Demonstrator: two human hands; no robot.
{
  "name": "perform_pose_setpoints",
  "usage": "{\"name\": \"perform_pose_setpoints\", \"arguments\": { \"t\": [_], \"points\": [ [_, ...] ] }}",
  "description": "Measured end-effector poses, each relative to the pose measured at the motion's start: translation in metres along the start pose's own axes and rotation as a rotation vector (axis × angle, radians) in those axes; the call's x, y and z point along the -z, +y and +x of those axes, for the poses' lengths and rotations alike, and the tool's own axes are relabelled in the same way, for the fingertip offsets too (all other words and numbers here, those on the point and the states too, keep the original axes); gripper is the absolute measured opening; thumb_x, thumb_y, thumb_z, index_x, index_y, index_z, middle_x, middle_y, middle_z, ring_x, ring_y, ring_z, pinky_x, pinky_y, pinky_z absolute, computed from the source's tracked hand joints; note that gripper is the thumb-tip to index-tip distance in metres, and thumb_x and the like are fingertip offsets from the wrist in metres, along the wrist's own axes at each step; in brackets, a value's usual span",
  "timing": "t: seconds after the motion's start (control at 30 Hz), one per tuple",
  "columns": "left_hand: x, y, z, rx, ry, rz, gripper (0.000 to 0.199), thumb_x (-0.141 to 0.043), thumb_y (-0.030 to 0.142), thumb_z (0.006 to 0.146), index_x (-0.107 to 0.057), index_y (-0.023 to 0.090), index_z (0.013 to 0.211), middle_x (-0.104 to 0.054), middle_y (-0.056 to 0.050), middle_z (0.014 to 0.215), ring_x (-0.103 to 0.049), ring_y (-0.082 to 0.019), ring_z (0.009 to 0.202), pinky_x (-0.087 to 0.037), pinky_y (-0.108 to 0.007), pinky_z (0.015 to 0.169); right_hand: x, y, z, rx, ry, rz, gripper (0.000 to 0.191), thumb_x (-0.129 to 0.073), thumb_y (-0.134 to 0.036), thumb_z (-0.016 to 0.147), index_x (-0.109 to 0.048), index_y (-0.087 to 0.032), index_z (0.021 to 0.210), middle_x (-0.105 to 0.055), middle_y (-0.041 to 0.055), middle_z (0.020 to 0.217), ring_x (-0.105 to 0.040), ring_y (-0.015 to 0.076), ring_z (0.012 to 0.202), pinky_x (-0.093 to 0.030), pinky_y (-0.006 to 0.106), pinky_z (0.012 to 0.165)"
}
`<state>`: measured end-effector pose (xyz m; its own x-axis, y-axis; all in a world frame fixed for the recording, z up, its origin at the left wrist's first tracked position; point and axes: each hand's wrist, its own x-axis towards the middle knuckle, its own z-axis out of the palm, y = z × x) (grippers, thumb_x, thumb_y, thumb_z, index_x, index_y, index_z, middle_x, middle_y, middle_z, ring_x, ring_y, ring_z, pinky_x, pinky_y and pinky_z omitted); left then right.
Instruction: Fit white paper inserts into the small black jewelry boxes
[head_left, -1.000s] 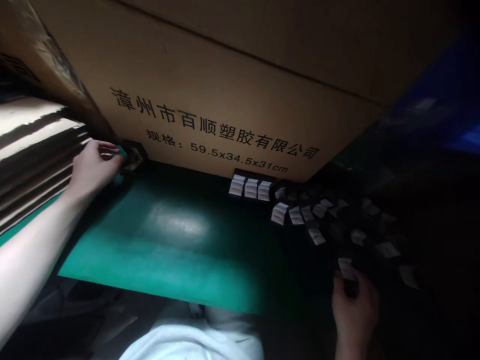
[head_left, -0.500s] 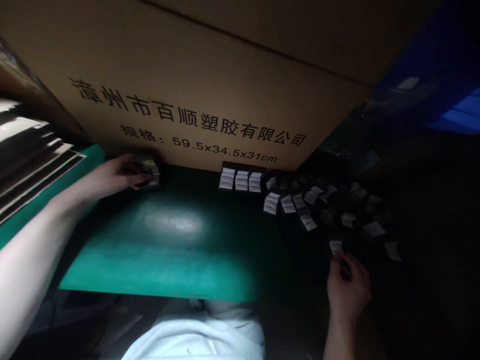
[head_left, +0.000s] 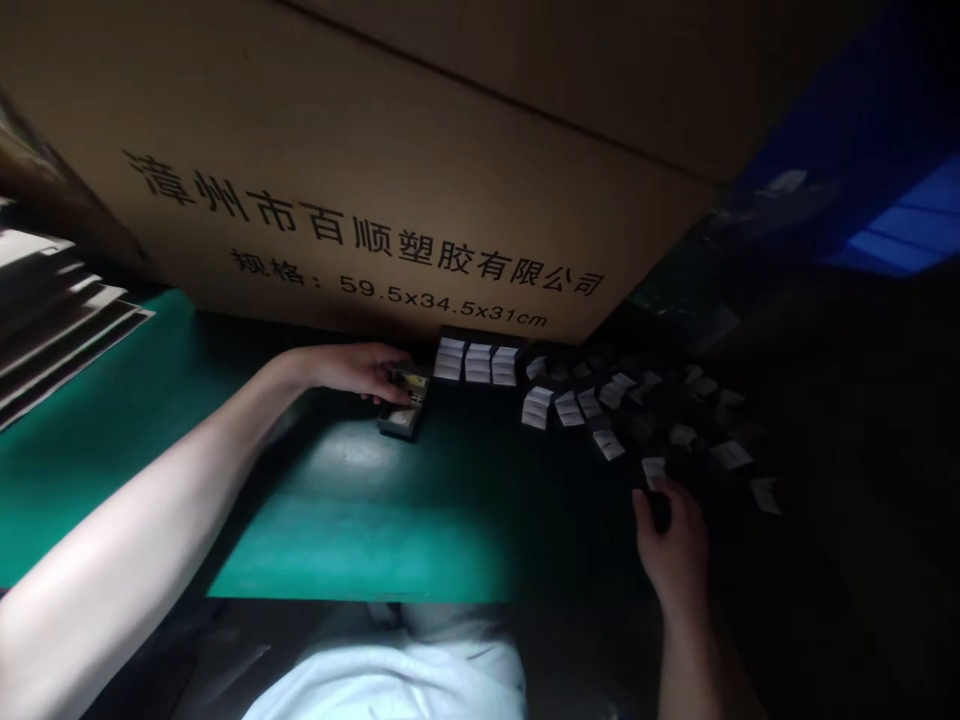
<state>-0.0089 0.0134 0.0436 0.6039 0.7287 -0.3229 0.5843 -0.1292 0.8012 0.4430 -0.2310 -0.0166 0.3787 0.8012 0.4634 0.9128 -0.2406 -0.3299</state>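
My left hand (head_left: 375, 374) grips a small dark tray (head_left: 402, 415) with light and yellowish contents, just over the green table mat (head_left: 352, 530). Right of it, against the large carton, stands a dark holder with three white folded pieces (head_left: 478, 363) side by side. On the right, my right hand (head_left: 677, 535) has its thumb apart from its fingers, and the fingertips touch a small white folded piece (head_left: 654, 470). Several similar white pieces (head_left: 607, 443) lie scattered on the dark part of the table beyond that hand.
A large printed cardboard carton (head_left: 360, 140) stands along the back of the table. Stacked flat sheets (head_left: 67, 320) lie at the left edge. Something blue (head_left: 892, 230) is at the upper right. The right side is very dark.
My left hand has moved right with the dark tray, from near the carton's left part to near the three-piece holder. My right hand has shifted slightly left and up, its thumb now farther out.
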Motion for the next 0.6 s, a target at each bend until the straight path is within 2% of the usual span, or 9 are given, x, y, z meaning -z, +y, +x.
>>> {"name": "perform_pose_setpoints", "arguments": {
  "t": [0.1,0.13,0.3,0.4,0.47,0.53,0.6],
  "points": [
    [0.001,-0.004,0.007,0.001,-0.097,-0.027,0.066,-0.08,0.049,0.07,-0.067,0.019,0.127,-0.075,-0.006,0.093,-0.065,-0.019,0.067,-0.051,-0.027,0.056,-0.007,0.006,0.015,0.053,0.027,0.023,0.055,-0.05,-0.066,0.094,-0.066,-0.017,0.112,-0.067,0.02,0.122,-0.062,0.0351,0.117,-0.05,0.056,0.101],
    [0.0,-0.007,0.008,-0.001,-0.094,-0.041,0.067,-0.08,0.05,0.07,-0.066,0.02,0.128,-0.075,-0.006,0.096,-0.064,-0.018,0.067,-0.051,-0.027,0.056,-0.009,0.007,0.02,0.069,0.031,0.033,0.053,-0.051,-0.064,0.094,-0.066,-0.016,0.112,-0.067,0.0201,0.122,-0.062,0.0347,0.117,-0.049,0.055,0.101],
    [-0.006,-0.02,0.008,-0.026,0.017,-0.105,0.069,-0.079,0.058,0.07,-0.068,0.022,0.127,-0.074,-0.008,0.109,-0.068,-0.022,0.081,-0.054,-0.027,0.059,-0.013,0.01,0.032,0.085,-0.038,0.067,0.04,-0.055,-0.05,0.094,-0.064,-0.02,0.119,-0.064,0.016,0.13,-0.058,0.0309,0.124,-0.048,0.053,0.104],
    [-0.008,-0.027,0.01,-0.046,0.064,-0.113,0.066,-0.076,0.06,0.073,-0.07,0.022,0.126,-0.076,-0.008,0.11,-0.068,-0.02,0.078,-0.055,-0.027,0.059,-0.009,0.015,0.033,0.073,-0.086,0.102,0.041,-0.052,-0.042,0.093,-0.063,-0.021,0.127,-0.063,0.0142,0.135,-0.057,0.0292,0.127,-0.048,0.05,0.105],
    [-0.009,-0.031,0.011,-0.07,0.072,-0.116,0.06,-0.074,0.06,0.074,-0.074,0.023,0.121,-0.077,-0.007,0.108,-0.068,-0.02,0.077,-0.056,-0.027,0.059,-0.006,0.021,0.034,0.022,-0.096,0.128,0.043,-0.048,-0.038,0.093,-0.061,-0.022,0.132,-0.061,0.0137,0.14,-0.061,0.0272,0.122,-0.05,0.048,0.1],
    [-0.009,-0.033,0.012,-0.069,0.096,-0.126,0.059,-0.074,0.061,0.074,-0.075,0.024,0.12,-0.077,-0.007,0.111,-0.07,-0.023,0.082,-0.057,-0.028,0.059,-0.003,0.031,0.037,-0.051,-0.026,0.111,0.045,-0.044,-0.034,0.092,-0.062,-0.019,0.131,-0.066,0.0144,0.132,-0.067,0.0248,0.107,-0.053,0.044,0.093],
    [-0.01,-0.035,0.012,-0.057,0.119,-0.125,0.062,-0.074,0.062,0.073,-0.074,0.026,0.123,-0.076,-0.007,0.115,-0.071,-0.027,0.089,-0.058,-0.028,0.06,0.0,0.043,0.043,-0.101,0.111,0.028,0.043,-0.043,-0.031,0.089,-0.065,-0.015,0.123,-0.072,0.0148,0.114,-0.069,0.024,0.093,-0.054,0.042,0.086]
  ]
}}
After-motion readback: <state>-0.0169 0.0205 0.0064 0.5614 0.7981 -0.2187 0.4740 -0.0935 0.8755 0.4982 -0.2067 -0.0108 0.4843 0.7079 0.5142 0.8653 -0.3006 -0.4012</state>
